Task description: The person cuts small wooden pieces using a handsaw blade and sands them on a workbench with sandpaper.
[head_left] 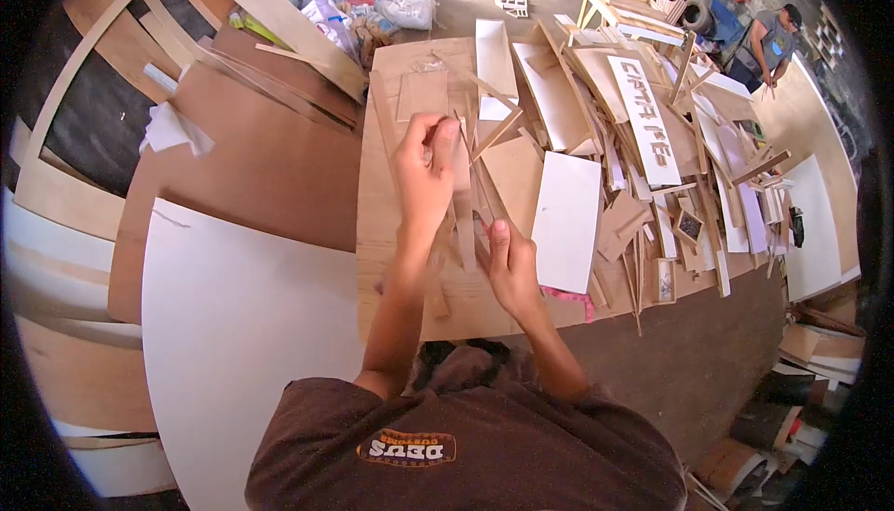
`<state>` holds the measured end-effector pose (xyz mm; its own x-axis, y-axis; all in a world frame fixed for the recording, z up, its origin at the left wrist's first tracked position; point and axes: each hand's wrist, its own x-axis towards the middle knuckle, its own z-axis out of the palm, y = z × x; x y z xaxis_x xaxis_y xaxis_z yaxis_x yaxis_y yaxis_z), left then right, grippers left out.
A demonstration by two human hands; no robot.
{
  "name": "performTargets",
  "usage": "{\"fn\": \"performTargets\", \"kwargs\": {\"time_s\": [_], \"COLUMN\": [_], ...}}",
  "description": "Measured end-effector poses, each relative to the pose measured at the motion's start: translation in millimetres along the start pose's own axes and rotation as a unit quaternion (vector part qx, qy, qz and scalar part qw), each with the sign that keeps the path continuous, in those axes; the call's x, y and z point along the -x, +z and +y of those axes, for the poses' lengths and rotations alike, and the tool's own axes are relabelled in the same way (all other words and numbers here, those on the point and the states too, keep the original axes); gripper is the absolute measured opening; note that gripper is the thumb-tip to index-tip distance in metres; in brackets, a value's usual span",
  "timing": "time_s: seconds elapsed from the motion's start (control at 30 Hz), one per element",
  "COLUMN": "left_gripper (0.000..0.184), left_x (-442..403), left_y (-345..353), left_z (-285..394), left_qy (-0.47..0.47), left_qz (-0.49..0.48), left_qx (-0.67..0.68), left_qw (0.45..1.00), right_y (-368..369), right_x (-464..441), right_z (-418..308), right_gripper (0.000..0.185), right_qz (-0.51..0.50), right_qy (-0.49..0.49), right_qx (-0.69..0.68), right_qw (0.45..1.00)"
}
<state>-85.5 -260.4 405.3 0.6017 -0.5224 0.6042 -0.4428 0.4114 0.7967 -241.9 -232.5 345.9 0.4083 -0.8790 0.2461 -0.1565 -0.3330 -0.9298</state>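
Observation:
My left hand (428, 176) is raised over the workbench (400, 315), its fingers pinched at the upper end of a thin wooden strip (463, 199). Lower and to the right, my right hand (507, 264) is closed, its thumb up, beside the lower part of the strip. What the right fingers grip is too small to make out. Just right of my hands lie a white rectangular panel (566, 218) and a bare wooden board (512, 180). A pink tape (570, 297) shows at the white panel's lower edge.
Open wooden boxes (549, 92), a panel with cut-out letters (644, 120) and heaped wood offcuts (689, 222) cover the bench's right side. A co-worker (768, 45) stands at the upper right. Large sheets (251, 297) lean on the left. Plastic bags (405, 6) lie behind.

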Motion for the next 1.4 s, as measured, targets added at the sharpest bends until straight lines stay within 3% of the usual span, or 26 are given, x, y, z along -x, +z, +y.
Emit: {"fn": "performTargets", "kwargs": {"time_s": [0.17, 0.23, 0.43, 0.73, 1.23, 1.4], "left_gripper": [0.021, 0.014, 0.015, 0.016, 0.018, 0.018], "left_x": [1.0, -0.8, 9.7, 18.7, 31.6, 27.5], "left_y": [-1.3, -5.4, -8.1, -10.0, 8.1, 13.9], "left_z": [-4.7, -0.8, 6.1, 12.2, 17.1, 10.7], "left_qy": [-0.007, -0.037, 0.028, 0.023, -0.039, -0.014], "left_qz": [-0.028, -0.015, -0.016, -0.032, -0.04, -0.031], "left_qx": [0.014, -0.043, 0.019, 0.012, 0.013, -0.005], "left_qw": [0.999, 0.998, 0.999, 0.999, 0.998, 0.999], "right_y": [-2.8, -5.1, -17.7, 3.6, 5.6, 1.7], "right_x": [2.9, 3.2, -19.7, -38.8, -47.9, -54.6], "right_z": [-5.6, -9.1, -32.2, -47.5, -52.7, -53.6], "right_gripper": [0.044, 0.045, 0.05, 0.047, 0.047, 0.046], "right_qz": [-0.02, -0.019, -0.11, -0.011, 0.035, 0.038], "right_qy": [0.026, 0.026, 0.052, -0.015, -0.037, -0.034], "right_qx": [0.01, 0.011, -0.123, -0.13, -0.044, -0.043], "right_qw": [0.999, 0.999, 0.985, 0.991, 0.998, 0.998]}}
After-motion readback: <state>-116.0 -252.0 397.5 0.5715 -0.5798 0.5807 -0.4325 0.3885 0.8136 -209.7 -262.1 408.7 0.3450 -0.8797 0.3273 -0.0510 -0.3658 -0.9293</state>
